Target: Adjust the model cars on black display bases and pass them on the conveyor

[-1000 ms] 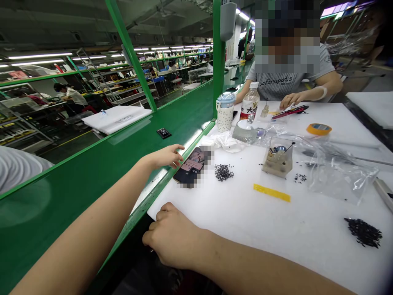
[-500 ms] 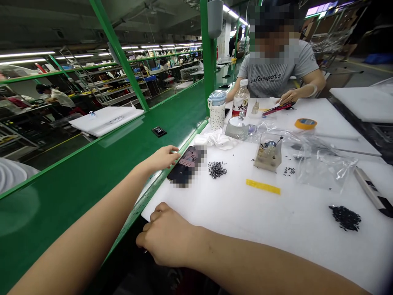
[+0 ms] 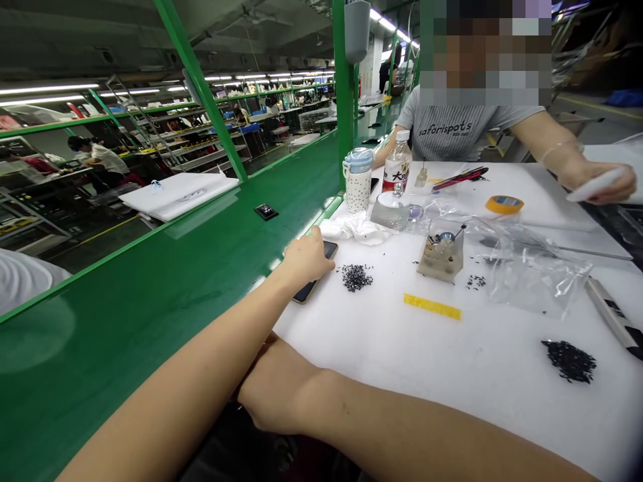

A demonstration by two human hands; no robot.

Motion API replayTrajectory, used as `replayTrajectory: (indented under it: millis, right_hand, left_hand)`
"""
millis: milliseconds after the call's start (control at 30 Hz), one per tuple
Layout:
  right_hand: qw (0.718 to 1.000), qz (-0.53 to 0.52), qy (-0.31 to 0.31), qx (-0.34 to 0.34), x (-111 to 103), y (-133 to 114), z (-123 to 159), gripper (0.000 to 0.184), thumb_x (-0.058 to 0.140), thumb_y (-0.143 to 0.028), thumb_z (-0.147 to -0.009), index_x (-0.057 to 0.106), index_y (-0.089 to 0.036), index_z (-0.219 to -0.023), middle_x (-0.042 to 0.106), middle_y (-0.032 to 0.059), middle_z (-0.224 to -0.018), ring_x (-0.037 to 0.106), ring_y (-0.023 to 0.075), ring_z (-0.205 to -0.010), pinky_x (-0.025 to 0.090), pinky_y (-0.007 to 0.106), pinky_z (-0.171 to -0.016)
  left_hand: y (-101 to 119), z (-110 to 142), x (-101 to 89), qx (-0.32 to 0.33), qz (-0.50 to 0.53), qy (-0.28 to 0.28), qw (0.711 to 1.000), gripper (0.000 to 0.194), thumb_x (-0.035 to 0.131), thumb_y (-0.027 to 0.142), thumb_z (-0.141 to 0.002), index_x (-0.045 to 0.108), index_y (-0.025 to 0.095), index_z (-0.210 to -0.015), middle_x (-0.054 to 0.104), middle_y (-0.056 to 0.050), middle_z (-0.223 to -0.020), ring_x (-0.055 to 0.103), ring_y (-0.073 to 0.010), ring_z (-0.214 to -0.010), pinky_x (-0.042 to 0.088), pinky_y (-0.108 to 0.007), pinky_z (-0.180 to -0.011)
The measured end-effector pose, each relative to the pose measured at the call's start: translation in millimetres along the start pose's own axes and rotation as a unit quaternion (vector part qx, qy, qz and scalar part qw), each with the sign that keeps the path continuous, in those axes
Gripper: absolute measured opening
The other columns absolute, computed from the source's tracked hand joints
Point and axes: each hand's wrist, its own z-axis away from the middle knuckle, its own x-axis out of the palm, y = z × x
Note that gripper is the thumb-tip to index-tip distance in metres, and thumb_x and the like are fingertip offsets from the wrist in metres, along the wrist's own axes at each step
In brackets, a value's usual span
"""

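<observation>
My left hand (image 3: 307,258) lies over the dark phone (image 3: 330,250) at the table's left edge, hiding most of it. Its fingers are apart, with the thumb toward the table; whether it touches the phone I cannot tell. My right hand (image 3: 278,385) is curled at the near table edge, partly behind my left forearm. A tiny glint shows by its fingers, but what they hold is hidden. Just right of the phone is a pile of small black pieces (image 3: 357,277). A yellow tape strip (image 3: 432,306) is stuck to the white tabletop (image 3: 402,375).
A clear box-like fixture (image 3: 441,258), plastic bag (image 3: 540,274), cutter-like tool (image 3: 610,314) and second black pile (image 3: 570,360) lie rightward. Behind stand a dotted cup (image 3: 358,181), a bottle (image 3: 396,164) and a tape roll (image 3: 505,204). A co-worker (image 3: 452,130) sits opposite, holding something white.
My left hand has moved right, from beside the phone to over it; the phone's screen is now mostly covered. My right hand barely moved. The co-worker's hand has swung outward to the right.
</observation>
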Motion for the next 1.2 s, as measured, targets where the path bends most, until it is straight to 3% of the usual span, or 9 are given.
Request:
replayTrajectory:
  millis: [133, 267, 433, 600, 767, 967, 1033, 1133, 1200]
  right_hand:
    - [1.000, -0.006, -0.019, -0.003, 4.0, 1.7, -2.7, 0.022, 0.054, -0.019, -0.092, 0.072, -0.020, -0.106, 0.072, 0.0031, -0.107, 0.060, 0.0242, -0.104, 0.044, 0.045, -0.100]
    - [0.999, -0.034, 0.009, -0.009, 13.4, 5.8, -2.9, 0.024, 0.058, -0.019, -0.089, 0.070, -0.020, -0.111, 0.074, 0.0018, -0.099, 0.060, 0.0223, -0.096, 0.042, 0.042, -0.097]
    - [0.982, -0.144, 0.122, 0.013, 27.3, 9.6, 1.0, 0.016, 0.061, -0.020, -0.090, 0.071, -0.020, -0.103, 0.076, 0.0019, -0.098, 0.066, 0.0181, -0.094, 0.040, 0.040, -0.102]
    - [0.946, -0.253, 0.191, 0.072, 28.1, 10.4, 3.1, 0.020, 0.060, -0.018, -0.094, 0.069, -0.025, -0.111, 0.075, -0.0027, -0.104, 0.066, 0.0145, -0.096, 0.047, 0.033, -0.097]
    - [0.859, -0.414, 0.248, 0.169, 25.5, 10.0, 5.4, 0.014, 0.065, -0.024, -0.092, 0.072, -0.029, -0.103, 0.075, -0.0056, -0.100, 0.069, 0.0108, -0.087, 0.054, 0.023, -0.075]
    - [0.857, -0.376, 0.319, 0.148, 21.1, 7.3, 11.3, 0.011, 0.070, -0.027, -0.091, 0.075, -0.032, -0.100, 0.077, -0.0052, -0.102, 0.073, 0.0093, -0.094, 0.060, 0.013, -0.083]
    - [0.856, -0.364, 0.347, 0.119, 19.7, 5.4, 14.0, 0.013, 0.072, -0.022, -0.090, 0.075, -0.032, -0.098, 0.078, -0.0048, -0.104, 0.074, 0.0095, -0.099, 0.060, 0.012, -0.090]
    - [0.862, -0.349, 0.354, 0.102, 19.3, 2.3, 18.3, 0.016, 0.072, -0.018, -0.089, 0.076, -0.032, -0.096, 0.079, -0.0034, -0.105, 0.075, 0.0110, -0.100, 0.062, 0.012, -0.088]
    - [0.863, -0.346, 0.354, 0.101, 20.1, 0.7, 21.1, 0.018, 0.073, -0.016, -0.088, 0.076, -0.032, -0.096, 0.079, -0.0020, -0.104, 0.076, 0.0127, -0.098, 0.064, 0.012, -0.081]
  left_hand:
    - [-11.8, -3.2, -3.5, 0.012, 0.039, -0.009, 0.999, 0.087, 0.073, 0.055, -0.071, 0.042, 0.011, -0.139, 0.063, -0.028, -0.131, 0.060, -0.0475, -0.118, 0.050, -0.052, -0.091]
    - [-49.7, 19.8, -12.6, 0.037, 0.139, -0.022, 0.989, 0.083, 0.057, 0.071, -0.082, 0.043, 0.022, -0.147, 0.059, -0.014, -0.146, 0.063, -0.0301, -0.121, 0.052, -0.036, -0.093]
    - [-127.5, 98.7, -12.3, -0.014, 0.210, 0.084, 0.974, 0.050, 0.046, 0.055, -0.095, 0.056, 0.026, -0.135, 0.069, -0.004, -0.122, 0.065, -0.0194, -0.100, 0.051, -0.031, -0.087]
    - [-187.7, 189.2, 26.7, -0.103, 0.213, 0.186, 0.954, 0.031, 0.055, 0.047, -0.092, 0.069, 0.024, -0.107, 0.069, -0.002, -0.086, 0.060, -0.0184, -0.074, 0.047, -0.032, -0.073]
    - [-189.2, 228.1, 59.9, -0.119, 0.229, 0.272, 0.927, 0.023, 0.051, 0.040, -0.095, 0.067, 0.027, -0.105, 0.065, 0.001, -0.070, 0.054, -0.0158, -0.060, 0.043, -0.031, -0.062]
    - [-167.8, 229.6, 70.4, -0.006, 0.324, 0.176, 0.930, 0.020, 0.058, 0.038, -0.093, 0.071, 0.027, -0.104, 0.061, 0.003, -0.062, 0.051, -0.0103, -0.051, 0.041, -0.026, -0.055]
    - [-165.2, 229.9, 71.2, -0.040, 0.444, 0.131, 0.886, 0.024, 0.058, 0.042, -0.094, 0.067, 0.026, -0.110, 0.056, 0.006, -0.060, 0.048, -0.0090, -0.048, 0.039, -0.024, -0.049]
    - [-165.9, 228.2, 68.7, -0.110, 0.694, 0.017, 0.711, 0.028, 0.066, 0.046, -0.088, 0.062, 0.024, -0.105, 0.059, 0.007, -0.062, 0.047, -0.0079, -0.038, 0.038, -0.021, -0.036]
    - [-168.7, 225.9, 64.8, -0.119, 0.780, -0.032, 0.613, 0.025, 0.069, 0.040, -0.085, 0.064, 0.022, -0.101, 0.062, 0.006, -0.063, 0.045, -0.0067, -0.034, 0.038, -0.019, -0.031]
